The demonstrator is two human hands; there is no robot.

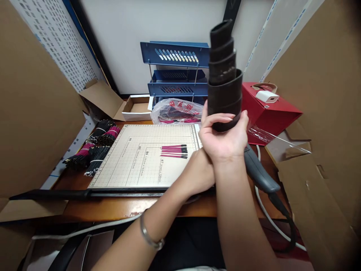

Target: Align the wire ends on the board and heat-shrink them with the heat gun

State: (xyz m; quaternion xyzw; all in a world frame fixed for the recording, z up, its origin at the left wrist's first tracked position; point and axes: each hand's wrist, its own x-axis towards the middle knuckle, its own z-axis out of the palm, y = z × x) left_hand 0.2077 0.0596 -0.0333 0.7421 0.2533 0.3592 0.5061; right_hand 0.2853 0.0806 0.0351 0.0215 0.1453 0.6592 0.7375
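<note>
My right hand (pixel 225 141) is raised over the desk, its fingers wrapped round the bottom of a black roll of banded material (pixel 224 82). The roll stands upright and its inner turns are pushed up like a telescope. My left hand (pixel 199 171) sits just below and behind my right wrist, and its fingers are hidden. A silver bracelet (pixel 149 235) is on my left forearm. A few pink wires with black ends (pixel 173 150) lie on the gridded cutting board (pixel 135 165) to the left of my hands.
Bundles of pink and black wires (pixel 94 148) lie at the left. A plastic bag of wires (pixel 176 111) sits before a blue tray rack (pixel 175 56). A red box (pixel 270 113) carries a white charger (pixel 267 96). A grey corded tool (pixel 258 169) lies at the right. Cardboard walls close both sides.
</note>
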